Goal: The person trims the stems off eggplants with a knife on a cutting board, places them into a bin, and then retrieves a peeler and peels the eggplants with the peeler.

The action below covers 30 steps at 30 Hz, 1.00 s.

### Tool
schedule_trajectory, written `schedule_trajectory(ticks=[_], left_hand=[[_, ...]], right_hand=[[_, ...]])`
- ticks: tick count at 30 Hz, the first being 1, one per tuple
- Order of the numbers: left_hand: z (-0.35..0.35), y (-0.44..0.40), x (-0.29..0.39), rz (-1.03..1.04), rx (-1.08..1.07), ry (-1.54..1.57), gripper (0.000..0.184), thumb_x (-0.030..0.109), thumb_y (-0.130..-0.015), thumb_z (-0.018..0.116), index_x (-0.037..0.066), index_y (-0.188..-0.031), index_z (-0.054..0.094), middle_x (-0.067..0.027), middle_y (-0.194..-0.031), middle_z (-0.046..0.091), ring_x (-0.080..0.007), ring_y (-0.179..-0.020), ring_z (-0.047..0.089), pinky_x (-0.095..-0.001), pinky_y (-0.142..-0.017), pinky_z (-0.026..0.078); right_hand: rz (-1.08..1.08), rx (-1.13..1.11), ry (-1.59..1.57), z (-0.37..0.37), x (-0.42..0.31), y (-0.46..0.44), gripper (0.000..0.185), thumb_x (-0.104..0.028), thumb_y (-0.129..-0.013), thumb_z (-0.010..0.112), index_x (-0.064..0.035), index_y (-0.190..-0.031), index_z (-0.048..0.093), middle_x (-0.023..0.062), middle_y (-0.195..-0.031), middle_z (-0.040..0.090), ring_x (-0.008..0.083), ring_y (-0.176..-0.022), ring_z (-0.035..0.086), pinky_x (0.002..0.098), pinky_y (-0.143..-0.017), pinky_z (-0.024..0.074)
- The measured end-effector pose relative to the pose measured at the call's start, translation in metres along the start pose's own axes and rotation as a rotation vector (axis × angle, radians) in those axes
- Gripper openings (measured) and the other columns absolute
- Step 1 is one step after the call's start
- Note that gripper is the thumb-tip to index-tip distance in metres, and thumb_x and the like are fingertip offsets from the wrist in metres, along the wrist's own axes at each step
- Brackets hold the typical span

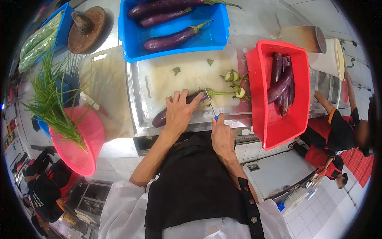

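On a white cutting board [159, 75] lies a purple eggplant [160, 118]. My left hand [178, 111] is wrapped over its middle and presses it against the board. In my right hand [223, 137] is the blue handle of a knife [211, 101]. The blade lies at the eggplant's stem end, by the green cap; I cannot tell how deep it has gone. Several cut-off green caps and stems [240, 92] rest to the right of the blade. Small green scraps [176, 71] are scattered farther up the board.
Whole eggplants [175, 38] fill part of a blue bin [175, 55] beyond the board. A red bin [258, 91] at the right holds several more. At left stand a pink bucket [79, 155] with green onions [55, 103] and a stone mortar [95, 32]. Other people work nearby.
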<state>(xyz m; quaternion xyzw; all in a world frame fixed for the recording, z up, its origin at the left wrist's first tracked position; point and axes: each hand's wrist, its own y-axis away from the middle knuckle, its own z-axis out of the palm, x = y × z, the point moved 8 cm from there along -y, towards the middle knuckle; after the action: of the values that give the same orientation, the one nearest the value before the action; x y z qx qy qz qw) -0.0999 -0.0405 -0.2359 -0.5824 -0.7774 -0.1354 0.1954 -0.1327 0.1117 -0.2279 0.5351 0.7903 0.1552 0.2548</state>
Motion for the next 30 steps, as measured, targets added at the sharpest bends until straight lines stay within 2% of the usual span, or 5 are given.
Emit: schedule_trajectory(ticks=[8, 10, 14, 16, 30], left_hand=[[0.000, 0.001, -0.005, 0.006, 0.028, 0.074, 0.045, 0.018, -0.081, 0.072, 0.019, -0.125, 0.064, -0.0079, -0.106, 0.054, -0.0254, -0.095, 0.052, -0.0391, -0.075, 0.037], [-0.002, 0.001, -0.009, 0.009, 0.095, 0.171, 0.044, 0.017, -0.078, 0.074, 0.016, -0.122, 0.065, -0.0077, -0.105, 0.056, -0.0255, -0.095, 0.053, -0.0385, -0.076, 0.037], [-0.003, 0.008, -0.012, -0.018, 0.156, 0.234, 0.043, 0.015, -0.073, 0.078, 0.011, -0.114, 0.067, -0.0073, -0.103, 0.058, -0.0253, -0.094, 0.054, -0.0375, -0.077, 0.038], [-0.005, 0.007, -0.010, -0.010, 0.177, 0.223, 0.043, 0.015, -0.073, 0.079, 0.010, -0.114, 0.067, -0.0073, -0.103, 0.059, -0.0253, -0.093, 0.055, -0.0374, -0.077, 0.038], [0.007, -0.001, 0.004, 0.086, 0.022, -0.047, 0.059, 0.009, -0.080, 0.061, 0.025, -0.136, 0.055, -0.0074, -0.102, 0.051, -0.0245, -0.094, 0.048, -0.0407, -0.072, 0.036]], right_hand=[[0.028, -0.093, -0.140, 0.003, 0.000, 0.004, 0.028, -0.027, -0.104, 0.042, 0.0009, -0.107, 0.043, 0.0332, -0.069, 0.060, 0.0534, -0.070, 0.060, 0.0607, -0.061, 0.0440], [-0.029, -0.063, -0.056, 0.004, -0.001, 0.002, 0.028, -0.028, -0.103, 0.044, -0.0002, -0.106, 0.041, 0.0274, -0.066, 0.062, 0.0489, -0.066, 0.063, 0.0557, -0.057, 0.0503], [-0.066, -0.105, 0.071, 0.003, -0.005, -0.001, 0.027, -0.028, -0.103, 0.045, -0.0013, -0.106, 0.042, 0.0249, -0.064, 0.062, 0.0461, -0.063, 0.064, 0.0541, -0.054, 0.0511], [-0.061, 0.018, 0.221, -0.008, 0.003, -0.011, 0.026, -0.028, -0.103, 0.045, -0.0023, -0.106, 0.043, 0.0236, -0.063, 0.063, 0.0440, -0.061, 0.065, 0.0531, -0.053, 0.0518], [-0.058, -0.063, -0.189, 0.027, 0.001, -0.035, 0.029, -0.026, -0.103, 0.044, 0.0018, -0.111, 0.041, 0.0321, -0.071, 0.062, 0.0540, -0.072, 0.061, 0.0586, -0.061, 0.0483]])
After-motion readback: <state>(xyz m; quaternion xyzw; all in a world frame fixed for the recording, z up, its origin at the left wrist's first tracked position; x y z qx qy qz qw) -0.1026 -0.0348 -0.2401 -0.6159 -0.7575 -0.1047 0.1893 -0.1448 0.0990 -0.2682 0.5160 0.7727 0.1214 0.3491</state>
